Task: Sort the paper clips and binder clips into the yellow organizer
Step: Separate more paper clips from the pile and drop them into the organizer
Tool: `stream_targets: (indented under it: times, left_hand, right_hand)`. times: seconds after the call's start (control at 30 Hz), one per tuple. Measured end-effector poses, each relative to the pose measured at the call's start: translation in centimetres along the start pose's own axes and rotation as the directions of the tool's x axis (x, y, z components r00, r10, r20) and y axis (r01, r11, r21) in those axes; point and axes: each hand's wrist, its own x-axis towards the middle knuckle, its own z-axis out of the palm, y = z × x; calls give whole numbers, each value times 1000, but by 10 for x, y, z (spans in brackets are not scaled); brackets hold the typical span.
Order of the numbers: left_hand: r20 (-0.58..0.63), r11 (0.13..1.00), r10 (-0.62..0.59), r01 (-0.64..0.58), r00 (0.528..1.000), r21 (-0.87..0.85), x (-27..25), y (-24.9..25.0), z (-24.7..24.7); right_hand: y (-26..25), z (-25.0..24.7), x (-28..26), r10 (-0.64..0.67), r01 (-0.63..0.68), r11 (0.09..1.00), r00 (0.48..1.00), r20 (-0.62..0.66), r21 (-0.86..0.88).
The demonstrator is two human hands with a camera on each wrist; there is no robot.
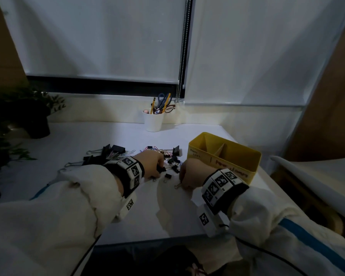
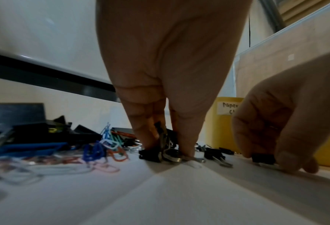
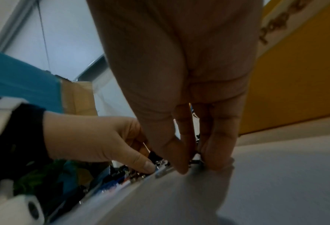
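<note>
A yellow organizer (image 1: 225,156) with taped labels stands on the white table at the right, with a divider inside. To its left lies a heap of black binder clips (image 1: 112,150) and coloured paper clips (image 2: 102,149). My left hand (image 2: 166,150) reaches down into the heap and pinches small black binder clips (image 2: 150,155) between thumb and fingers. My right hand (image 3: 196,164) is just in front of the organizer (image 3: 294,76). It pinches one small black binder clip (image 2: 263,158) against the tabletop. Both hands (image 1: 157,168) (image 1: 182,180) are close together.
A white cup (image 1: 153,120) with scissors and pencils stands at the back by the window sill. A dark potted plant (image 1: 24,112) fills the far left. The table's front edge (image 1: 147,239) is near my body. A bed rail (image 1: 307,176) runs along the right.
</note>
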Motion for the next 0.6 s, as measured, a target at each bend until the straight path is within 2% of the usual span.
stream_targets:
  times: [0.13, 0.23, 0.3, 0.4, 0.5, 0.6]
  left_hand:
    - [-53, 991, -56, 49, 997, -127, -7, -15, -6]
    - [-147, 957, -138, 93, 980, -276, -15, -25, -12]
    - [-161, 953, -179, 131, 970, -272, -19, -31, -18]
    - [-87, 969, -206, 191, 975, -157, -25, -42, -23]
    - [-50, 967, -224, 216, 973, -137, -31, -52, -24]
    - [-25, 969, -194, 188, 981, -159, -36, -58, -22]
  right_hand:
    - [-9, 1, 6, -6, 20, 958, 999, -49, 286]
    - [-21, 5, 14, -15, 10, 932, 1000, 12, 362]
    - [-31, 9, 17, -29, 6, 924, 998, 55, 382]
    - [-45, 15, 21, -80, 32, 881, 993, 83, 473]
    - [-51, 16, 29, -83, 80, 842, 996, -18, 533]
    - [-50, 18, 42, 0, 76, 890, 986, -166, 450]
